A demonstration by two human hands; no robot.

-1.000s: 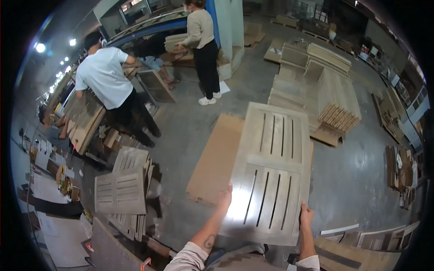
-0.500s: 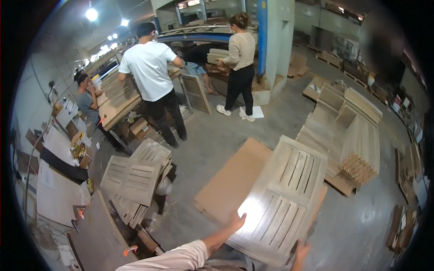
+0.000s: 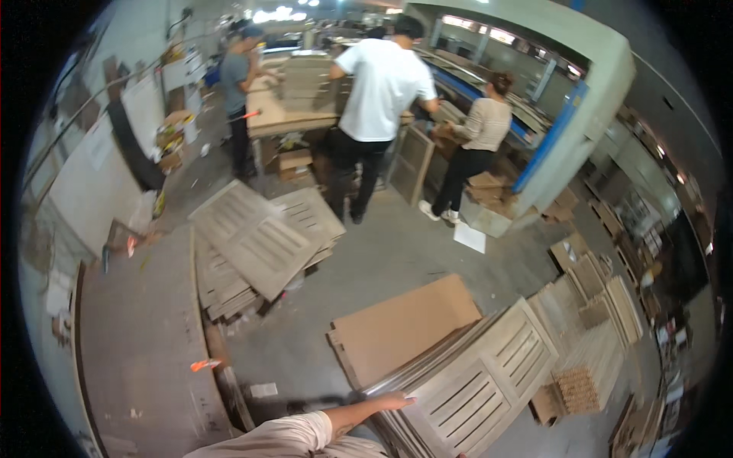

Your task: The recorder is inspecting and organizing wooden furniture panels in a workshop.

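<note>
A pale wooden panel (image 3: pixel 494 375) with two sets of long slots lies tilted on top of a stack of similar panels, low and right of centre. My left hand (image 3: pixel 391 401) grips its near left edge, thumb side up, with the underside of the fingers hidden. Of my right hand only a sliver of a finger (image 3: pixel 462 456) shows at the bottom edge, by the panel's near end, so its grip is hidden. Beyond the stack a flat brown cardboard sheet (image 3: pixel 408 324) lies on the floor.
More slotted panels (image 3: pixel 256 240) are piled to the left, beside a large brown board (image 3: pixel 145 351) with orange clamps (image 3: pixel 205 366). Bundled wooden strips (image 3: pixel 588 366) stand at right. A person in a white shirt (image 3: pixel 388 88) and two others work around a table (image 3: pixel 298 118) further off.
The slotted panel has come down flatter onto a stack, with my left hand still at its edge. My right hand has mostly left the picture. The view has turned left.
</note>
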